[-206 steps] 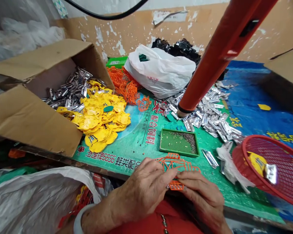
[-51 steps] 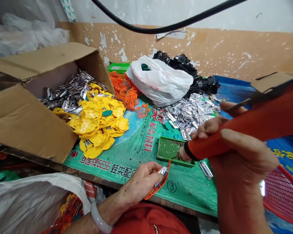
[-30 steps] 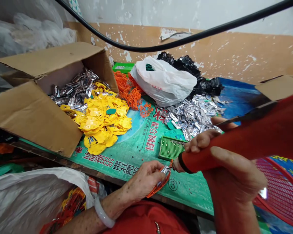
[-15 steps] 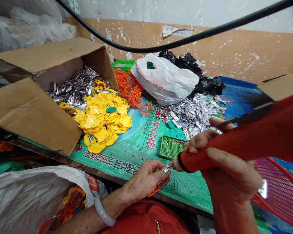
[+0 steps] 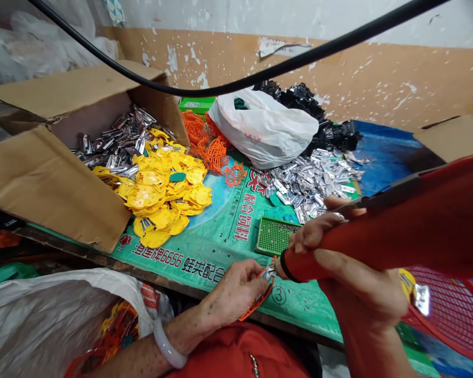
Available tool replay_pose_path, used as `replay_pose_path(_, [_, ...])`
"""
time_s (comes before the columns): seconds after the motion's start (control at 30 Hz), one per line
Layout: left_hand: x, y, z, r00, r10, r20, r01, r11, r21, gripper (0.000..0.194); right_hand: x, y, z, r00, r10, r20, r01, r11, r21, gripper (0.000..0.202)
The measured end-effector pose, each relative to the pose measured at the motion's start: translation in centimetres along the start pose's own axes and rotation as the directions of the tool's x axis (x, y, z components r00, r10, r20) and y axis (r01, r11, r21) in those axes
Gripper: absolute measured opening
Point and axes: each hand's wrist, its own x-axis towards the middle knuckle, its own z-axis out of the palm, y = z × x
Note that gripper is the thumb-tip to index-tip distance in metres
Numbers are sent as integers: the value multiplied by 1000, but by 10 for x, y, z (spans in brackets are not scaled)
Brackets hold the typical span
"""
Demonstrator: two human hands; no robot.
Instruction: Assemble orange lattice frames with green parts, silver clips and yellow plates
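My left hand (image 5: 236, 291) pinches an orange plastic piece (image 5: 260, 304) with a silver metal part on it, at the table's front edge. Wrapped round a red power screwdriver (image 5: 339, 252) is my right hand (image 5: 358, 283), and the tool's tip meets the metal part beside my left fingertips. The exact contact point is small and partly hidden. Just behind the tip sits a green basket (image 5: 274, 236) with small screws in it.
A cardboard box (image 5: 55, 189) spills metal parts and yellow pieces (image 5: 165, 184) at left. Silver parts (image 5: 315, 178), a white bag (image 5: 264, 128) and black parts (image 5: 339, 136) lie behind. A red basket (image 5: 453, 310) is at right. A black cable (image 5: 220, 89) hangs across the view.
The screwdriver and my right hand have shifted slightly left and down. The cable sits lower at left, and a yellow piece now shows by the red basket. My left hand keeps its hold.
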Motion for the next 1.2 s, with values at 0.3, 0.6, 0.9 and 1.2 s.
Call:
replay_pose_path(0.3, [-1, -9, 5, 999, 49, 12, -48, 996, -70, 25, -2, 6, -2, 1000, -12, -13, 11, 997, -73, 44])
replay_pose_path(0.6, [1, -8, 5, 1000, -10, 2, 11, 985, -173, 25, -6, 12, -5, 998, -7, 64, 7, 1000, 1, 45])
replay_pose_path(0.9, [1, -5, -3, 994, -108, 34, 113, 976, -185, 19, 28, 5, -12, 948, -200, -250, 203, 979, -14, 41])
replay_pose_path(1.2, [-6, -2, -14, 989, -110, 101, 130, 966, -225, 18, 62, 53, -34, 878, -263, -400, 179, 955, -235, 18])
